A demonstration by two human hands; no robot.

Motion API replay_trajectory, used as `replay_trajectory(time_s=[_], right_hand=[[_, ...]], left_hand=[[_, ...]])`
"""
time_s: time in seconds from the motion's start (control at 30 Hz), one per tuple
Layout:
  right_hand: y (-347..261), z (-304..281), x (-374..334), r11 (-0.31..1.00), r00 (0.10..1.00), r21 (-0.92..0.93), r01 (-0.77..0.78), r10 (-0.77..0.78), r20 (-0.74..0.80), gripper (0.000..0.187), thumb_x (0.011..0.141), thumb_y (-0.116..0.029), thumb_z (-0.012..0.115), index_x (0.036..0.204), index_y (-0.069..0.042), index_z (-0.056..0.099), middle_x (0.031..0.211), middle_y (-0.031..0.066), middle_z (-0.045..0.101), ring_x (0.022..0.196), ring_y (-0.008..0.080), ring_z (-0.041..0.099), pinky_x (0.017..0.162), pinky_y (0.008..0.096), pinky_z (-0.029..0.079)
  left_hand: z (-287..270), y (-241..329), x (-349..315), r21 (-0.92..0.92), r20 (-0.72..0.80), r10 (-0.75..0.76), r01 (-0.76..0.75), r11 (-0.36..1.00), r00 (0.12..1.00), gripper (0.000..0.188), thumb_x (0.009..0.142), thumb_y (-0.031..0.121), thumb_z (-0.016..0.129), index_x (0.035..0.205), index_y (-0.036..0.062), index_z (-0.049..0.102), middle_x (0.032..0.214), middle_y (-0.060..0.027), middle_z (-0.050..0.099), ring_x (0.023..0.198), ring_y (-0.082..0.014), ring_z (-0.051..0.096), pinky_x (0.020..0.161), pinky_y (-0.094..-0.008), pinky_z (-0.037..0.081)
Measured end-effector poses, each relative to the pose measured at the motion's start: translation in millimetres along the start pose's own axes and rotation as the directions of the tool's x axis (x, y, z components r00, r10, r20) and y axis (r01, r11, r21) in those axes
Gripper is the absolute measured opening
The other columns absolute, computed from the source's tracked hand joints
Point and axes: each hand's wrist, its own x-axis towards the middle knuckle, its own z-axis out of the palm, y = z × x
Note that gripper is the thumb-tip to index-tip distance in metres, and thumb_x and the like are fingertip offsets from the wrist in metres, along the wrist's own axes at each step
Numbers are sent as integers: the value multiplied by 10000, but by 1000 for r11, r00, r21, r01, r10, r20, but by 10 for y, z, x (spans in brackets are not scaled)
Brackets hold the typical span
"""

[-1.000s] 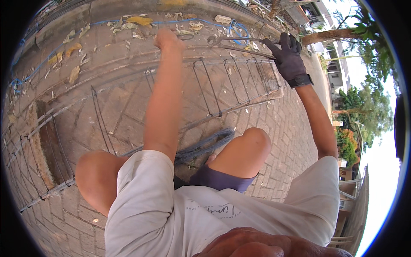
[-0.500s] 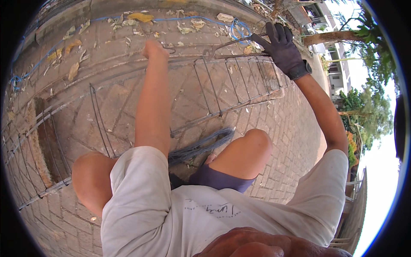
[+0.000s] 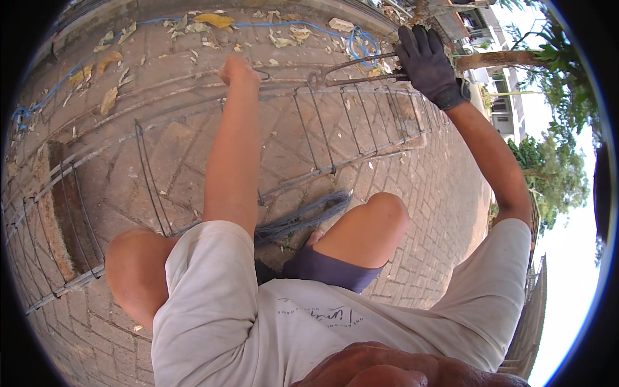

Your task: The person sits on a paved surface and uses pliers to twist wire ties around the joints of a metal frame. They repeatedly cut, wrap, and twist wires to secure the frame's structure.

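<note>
My right hand (image 3: 427, 68), in a dark glove, is at the handle ends of a pair of long-handled pincers (image 3: 358, 64), with its fingers curled over them. The handles stand apart, and the jaws (image 3: 316, 79) rest by the long bars of a steel rebar cage (image 3: 348, 169). My bare left hand (image 3: 238, 69) is closed over the far side of the cage. A small bent loop of steel (image 3: 264, 75) sticks out beside it; what the fingers hold is hidden. Thin square stirrups (image 3: 316, 126) cross the cage.
A bundle of grey tie wire (image 3: 309, 216) lies between my knees. The cage rests over a rough block (image 3: 53, 213) at left. Blue cord (image 3: 284, 24) and dry leaves (image 3: 213, 20) lie along the far kerb on the brick paving (image 3: 438, 213). A tree trunk (image 3: 500, 59) stands at right.
My right hand has shifted slightly up and left, and its spread thumb and fingers have drawn in around the pincers' handles. The left hand has barely moved.
</note>
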Motion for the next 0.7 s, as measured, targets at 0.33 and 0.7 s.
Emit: replay_trajectory(time_s=[0.33,0.7], right_hand=[[43,-226,129,982,984,187,-36,2,179,216,952,-260,688,961,-62,775,1310,149,630,1300,357,576,1116,493,432],[116,1020,-586,436,812,739,-514,-28,582,305,1019,-242,702,1215,-12,744,1069,190,781,978,354,744,876,460,567]], left_hand=[[10,-67,31,-19,13,-40,40,999,999,297,892,37,625,1179,-27,665,1145,-165,739,1056,-305,709,833,-548,553],[425,216,-1090,-114,527,392,-394,912,754,159,915,145,699,974,31,605,724,-46,561,597,-125,505,526,-315,374]])
